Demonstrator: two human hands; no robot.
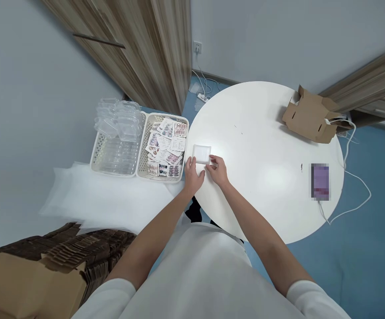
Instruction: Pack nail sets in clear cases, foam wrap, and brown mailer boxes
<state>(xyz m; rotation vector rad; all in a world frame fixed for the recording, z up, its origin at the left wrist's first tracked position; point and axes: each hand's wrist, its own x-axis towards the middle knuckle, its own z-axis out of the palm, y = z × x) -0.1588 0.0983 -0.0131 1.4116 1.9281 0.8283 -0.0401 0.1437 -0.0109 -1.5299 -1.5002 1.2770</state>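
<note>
A small square white foam packet (201, 153) lies near the left edge of the round white table (265, 133). My left hand (193, 174) rests at the packet's near left corner, fingers curled against it. My right hand (217, 169) pinches the packet's near right edge with thumb and fingers pressed together. Both hands touch the packet at the table's rim.
Left of the table stand two white baskets: one with clear plastic cases (117, 133), one with printed nail cards (165, 146). White foam sheets (106, 199) lie below them. A cardboard box (29, 274) of folded cartons sits near left. An open carton (310, 116) and a phone (320, 181) on a cable are on the table.
</note>
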